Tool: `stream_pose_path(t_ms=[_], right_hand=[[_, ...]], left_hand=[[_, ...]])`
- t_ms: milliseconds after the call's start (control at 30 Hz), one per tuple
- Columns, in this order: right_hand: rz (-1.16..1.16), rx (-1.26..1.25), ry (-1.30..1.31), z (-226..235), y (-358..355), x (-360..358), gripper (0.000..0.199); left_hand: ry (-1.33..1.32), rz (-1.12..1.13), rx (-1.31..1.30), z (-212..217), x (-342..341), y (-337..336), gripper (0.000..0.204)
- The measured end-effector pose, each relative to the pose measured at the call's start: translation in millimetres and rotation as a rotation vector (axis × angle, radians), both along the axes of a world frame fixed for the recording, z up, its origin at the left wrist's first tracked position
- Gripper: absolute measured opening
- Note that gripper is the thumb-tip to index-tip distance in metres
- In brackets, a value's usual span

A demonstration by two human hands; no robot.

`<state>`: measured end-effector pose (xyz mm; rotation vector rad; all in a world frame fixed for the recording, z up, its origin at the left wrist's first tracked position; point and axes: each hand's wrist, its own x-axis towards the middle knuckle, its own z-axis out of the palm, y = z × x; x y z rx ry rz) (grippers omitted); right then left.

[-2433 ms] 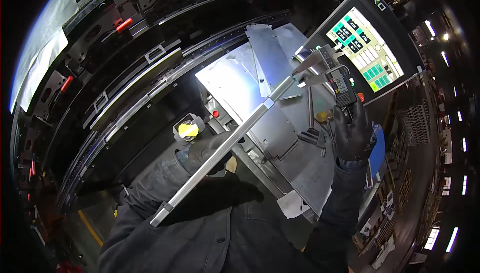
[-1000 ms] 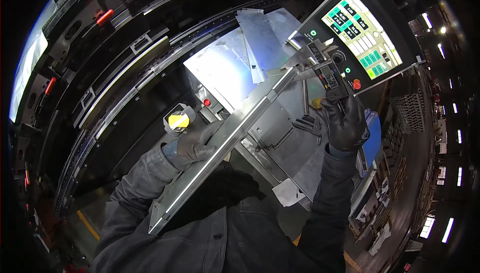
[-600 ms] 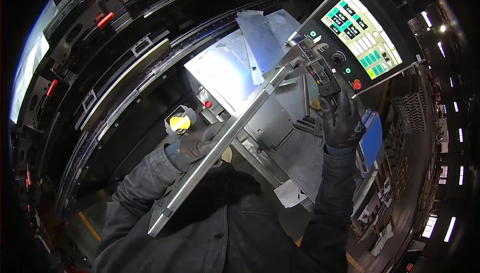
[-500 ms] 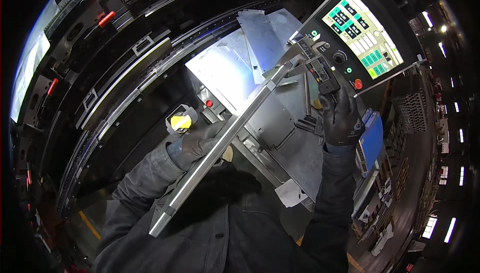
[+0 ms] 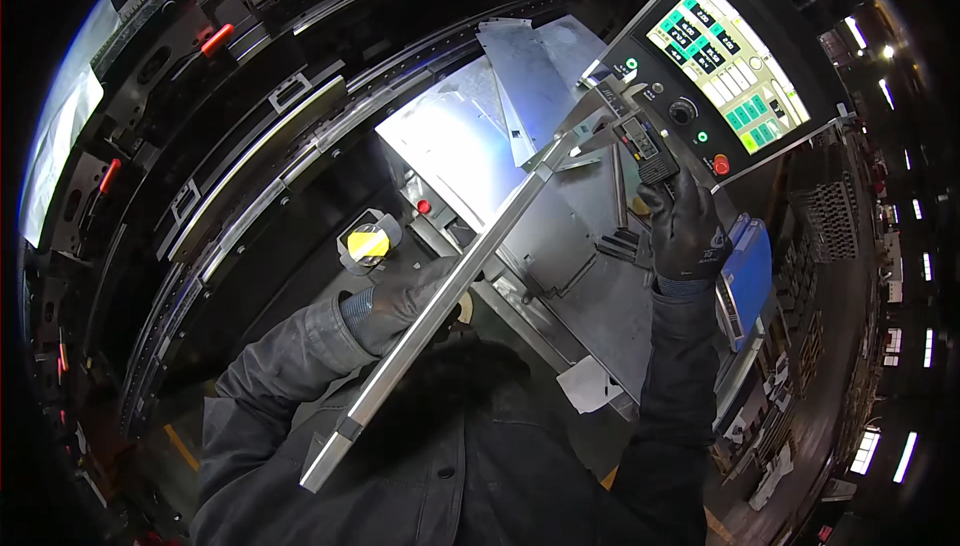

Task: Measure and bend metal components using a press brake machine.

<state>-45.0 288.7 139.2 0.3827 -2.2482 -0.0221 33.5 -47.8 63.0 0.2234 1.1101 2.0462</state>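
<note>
Left hand (image 5: 400,306), dark glove: grip closed on the long bent metal piece (image 5: 440,311), fingers partly hidden behind it. Piece is tilted, running from lower left in front of the jacket up to the right, far end over the counter (image 5: 610,331). Right hand (image 5: 690,231), also dark glove: grip clenched around the lower end of a digital caliper (image 5: 642,146), its jaws up at the piece's far end; cannot tell if they touch. Flat metal sheets (image 5: 530,91) lie on the counter's far part, overlapping, bright glare to their left. Dark bars (image 5: 625,248) on the counter just left of the right hand. White paper (image 5: 588,384) at the near edge. Control panel (image 5: 735,71), lit screen, beyond the caliper at upper right. Blue object (image 5: 750,276) beside the right wrist. Yellow-topped device (image 5: 368,244) near the left hand, big dark machine (image 5: 250,161) along the left.
</note>
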Motion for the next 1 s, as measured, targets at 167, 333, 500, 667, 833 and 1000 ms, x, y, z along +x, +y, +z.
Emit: stream_pose_path(t_ms=[167,333,500,667,833,1000], right_hand=[[0.0,0.035,-0.085,8.0,-14.0,4.5,0.052],[-0.04,0.055,-0.015,-4.6,-6.3,5.3,0.05],[-0.014,0.061,-0.006,3.6,-13.8,7.6,0.05],[0.005,0.073,0.019,-3.1,-9.6,3.9,0.049],[0.036,0.032,-0.002,-1.8,-10.4,3.0,0.048],[0.053,-0.011,-0.023,-1.5,-10.8,2.1,0.047]], left_hand=[[-0.104,-0.029,0.046,7.6,0.4,-1.2,0.038],[-0.227,-0.058,0.11,16.5,-1.3,1.2,0.039],[-0.272,-0.027,0.025,8.7,0.9,-3.6,0.041],[0.393,0.09,-0.014,-7.8,6.9,4.4,0.042],[0.744,0.125,-0.033,-2.2,2.6,6.4,0.042],[-0.133,-0.006,0.036,29.2,9.6,6.8,0.042]])
